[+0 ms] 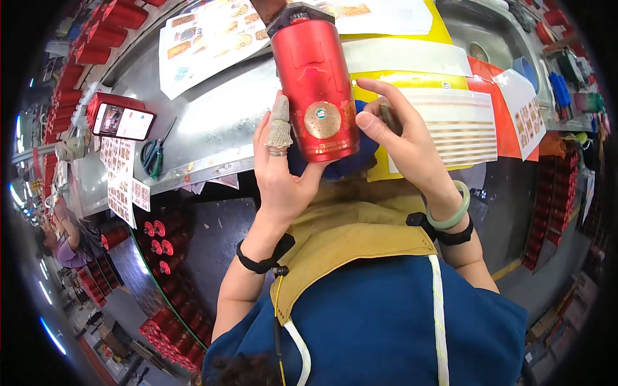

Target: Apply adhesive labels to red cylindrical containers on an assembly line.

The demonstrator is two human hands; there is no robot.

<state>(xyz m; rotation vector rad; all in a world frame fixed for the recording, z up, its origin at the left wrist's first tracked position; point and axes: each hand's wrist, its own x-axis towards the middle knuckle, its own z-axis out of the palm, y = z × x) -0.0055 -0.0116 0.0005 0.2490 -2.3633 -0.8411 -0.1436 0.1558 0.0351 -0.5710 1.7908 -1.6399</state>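
Observation:
A shiny red metal canister (312, 77) with a round gold emblem near its lower end stands out toward me from a dark angular holder (300, 15). My left hand (280, 170) cups its left side and lower edge, with a ribbed beige finger cot on one finger and a ring below it. On the other side, my right hand (405, 135) is at the canister's edge, thumb and forefinger close to the gold print. Its curled fingers hold a small olive-brown flat piece (389, 119), partly hidden. Whether the right fingertips touch the canister, I cannot tell.
Label sheets (219, 37) lie on the metal bench behind the canister. A striped sheet (454, 125) rests on yellow material at right. Scissors (152, 154) and a lit phone (122, 120) are at left. Several red canisters (174, 331) stand below left; a person (69, 244) sits farther left.

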